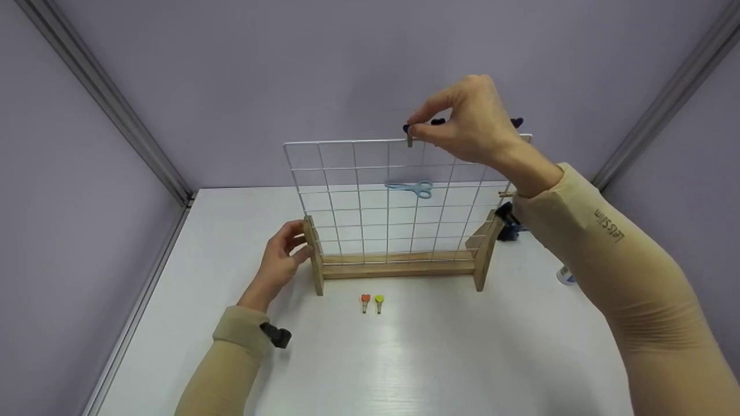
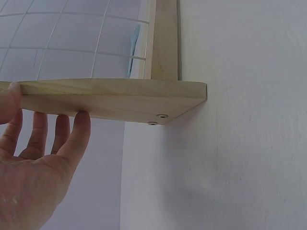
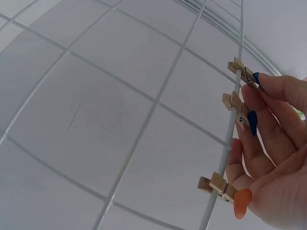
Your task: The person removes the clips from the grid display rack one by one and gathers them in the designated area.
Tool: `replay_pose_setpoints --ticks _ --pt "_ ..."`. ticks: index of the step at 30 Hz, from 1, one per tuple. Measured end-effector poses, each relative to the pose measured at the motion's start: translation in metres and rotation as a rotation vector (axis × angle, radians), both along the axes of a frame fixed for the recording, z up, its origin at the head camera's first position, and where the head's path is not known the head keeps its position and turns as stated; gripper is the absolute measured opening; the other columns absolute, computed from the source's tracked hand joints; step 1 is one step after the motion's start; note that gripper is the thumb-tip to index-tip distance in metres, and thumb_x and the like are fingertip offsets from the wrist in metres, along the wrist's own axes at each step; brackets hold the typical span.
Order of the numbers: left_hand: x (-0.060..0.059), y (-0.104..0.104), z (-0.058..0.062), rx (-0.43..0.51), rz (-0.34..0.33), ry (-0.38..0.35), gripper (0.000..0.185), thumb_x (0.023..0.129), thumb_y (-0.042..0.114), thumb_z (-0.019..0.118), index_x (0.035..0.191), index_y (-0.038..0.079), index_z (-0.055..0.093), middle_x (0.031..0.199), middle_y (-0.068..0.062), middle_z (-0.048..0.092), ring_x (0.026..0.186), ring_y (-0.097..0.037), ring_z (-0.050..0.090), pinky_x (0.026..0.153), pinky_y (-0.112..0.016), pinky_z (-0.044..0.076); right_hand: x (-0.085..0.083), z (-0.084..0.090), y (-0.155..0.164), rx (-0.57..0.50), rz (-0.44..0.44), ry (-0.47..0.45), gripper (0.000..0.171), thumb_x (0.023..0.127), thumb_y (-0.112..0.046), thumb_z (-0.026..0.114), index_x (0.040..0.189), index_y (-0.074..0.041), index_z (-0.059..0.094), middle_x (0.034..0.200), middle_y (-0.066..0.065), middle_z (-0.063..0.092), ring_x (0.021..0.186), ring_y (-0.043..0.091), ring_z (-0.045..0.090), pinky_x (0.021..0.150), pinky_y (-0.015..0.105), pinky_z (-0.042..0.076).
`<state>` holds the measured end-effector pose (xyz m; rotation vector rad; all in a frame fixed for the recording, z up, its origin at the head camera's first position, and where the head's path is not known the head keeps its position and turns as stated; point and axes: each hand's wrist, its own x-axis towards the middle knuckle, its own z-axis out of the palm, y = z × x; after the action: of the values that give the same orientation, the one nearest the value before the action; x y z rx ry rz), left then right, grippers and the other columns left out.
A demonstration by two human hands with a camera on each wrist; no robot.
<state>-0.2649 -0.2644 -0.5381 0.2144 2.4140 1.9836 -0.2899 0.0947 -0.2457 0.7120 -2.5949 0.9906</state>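
A white wire grid (image 1: 358, 190) stands upright in a wooden stand (image 1: 399, 269). My right hand (image 1: 474, 124) is at the grid's top wire, thumb and fingers pinching a small wooden clothespin (image 1: 410, 140) with a dark blue end. In the right wrist view, this clothespin (image 3: 242, 72) straddles the wire. Below it in that view sit another blue-ended clothespin (image 3: 237, 106) and an orange-ended clothespin (image 3: 223, 188) on the same wire. My left hand (image 1: 279, 263) holds the stand's left side board (image 2: 115, 98), its thumb at one edge and fingertips against the outer face.
On the table before the stand lie a red-ended clothespin (image 1: 365, 303) and a yellow-green one (image 1: 379, 304). Light blue scissors (image 1: 413, 188) show through the grid. A white bottle (image 1: 565, 275) is partly hidden by my right sleeve. Pale walls (image 1: 260, 86) enclose the table.
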Motion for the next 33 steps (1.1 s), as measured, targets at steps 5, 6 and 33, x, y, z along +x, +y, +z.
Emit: replay_pose_setpoints --ticks 5,6,33 --pt "-0.001 0.000 0.000 0.013 -0.009 0.001 0.053 0.104 -0.009 0.067 0.154 0.006 0.057 0.156 -0.018 0.059 0.150 -0.035 0.058 0.116 -0.026 0.059 -0.002 -0.001 -0.001 -0.013 -0.004 0.028 0.006 0.093 -0.011 0.087 0.089 -0.013 0.091 0.103 0.012 0.088 0.106 0.030 0.082 0.108 0.041 0.058" --pt "-0.001 0.000 -0.001 0.021 -0.009 -0.001 0.053 0.104 -0.009 0.067 0.154 0.006 0.057 0.156 -0.017 0.059 0.150 -0.035 0.058 0.115 -0.025 0.059 -0.003 -0.002 -0.001 -0.016 -0.005 0.032 0.007 0.092 -0.011 0.087 0.088 -0.014 0.091 0.102 0.011 0.088 0.106 0.029 0.082 0.107 0.040 0.056" --pt "0.000 -0.003 0.000 0.011 -0.003 -0.003 0.053 0.104 -0.011 0.066 0.154 0.004 0.057 0.156 -0.018 0.060 0.148 -0.034 0.059 0.113 -0.022 0.059 -0.002 -0.007 -0.001 -0.121 0.073 0.151 0.007 0.088 -0.004 0.086 0.087 -0.009 0.090 0.093 0.014 0.087 0.081 -0.010 0.065 0.091 0.020 0.049"
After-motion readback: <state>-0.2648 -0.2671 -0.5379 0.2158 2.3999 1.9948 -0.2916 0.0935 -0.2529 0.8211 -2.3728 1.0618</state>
